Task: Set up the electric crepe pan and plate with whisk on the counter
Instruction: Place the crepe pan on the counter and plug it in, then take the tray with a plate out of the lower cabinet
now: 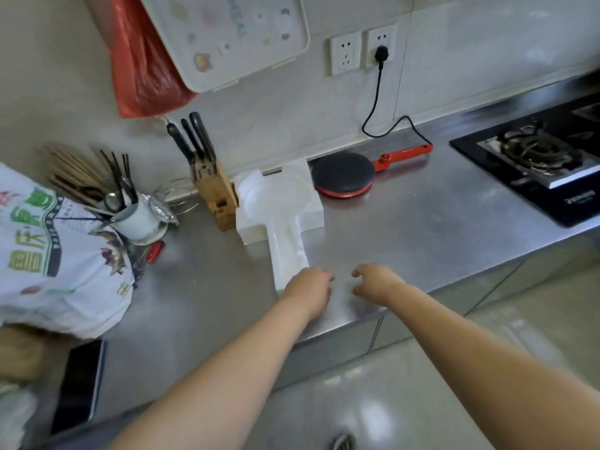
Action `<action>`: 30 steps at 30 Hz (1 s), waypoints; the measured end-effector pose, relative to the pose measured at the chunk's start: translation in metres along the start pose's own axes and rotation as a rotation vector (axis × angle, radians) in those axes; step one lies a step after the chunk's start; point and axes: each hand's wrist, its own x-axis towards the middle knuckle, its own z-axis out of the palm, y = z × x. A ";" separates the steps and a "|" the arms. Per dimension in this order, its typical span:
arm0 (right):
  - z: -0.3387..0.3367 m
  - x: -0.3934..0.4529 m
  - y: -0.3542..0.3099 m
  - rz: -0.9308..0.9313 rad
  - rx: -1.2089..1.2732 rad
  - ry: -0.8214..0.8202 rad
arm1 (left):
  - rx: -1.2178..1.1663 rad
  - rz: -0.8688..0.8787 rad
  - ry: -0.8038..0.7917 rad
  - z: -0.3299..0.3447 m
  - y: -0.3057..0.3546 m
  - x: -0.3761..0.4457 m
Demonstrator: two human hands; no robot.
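Note:
The electric crepe pan lies at the back of the steel counter, black dome up, red handle pointing right. Its black cord runs up to a wall socket. Just left of the pan lies a white pan-shaped foam tray with a round hollow and a long stem towards me. My left hand covers the stem's near end with curled fingers; whether it grips the stem is hidden. My right hand hovers beside it over bare counter, thumb and fingers apart, holding nothing. A wiry object at the bottom edge is too cut off to identify.
A knife block and a cup of chopsticks and spoons stand left of the foam. A printed bag and a dark phone lie at the left. A gas hob is set in at the right.

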 end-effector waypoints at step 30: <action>0.323 -0.036 -0.213 0.353 1.821 -0.032 | -0.106 -0.229 -0.275 0.155 -0.280 -0.216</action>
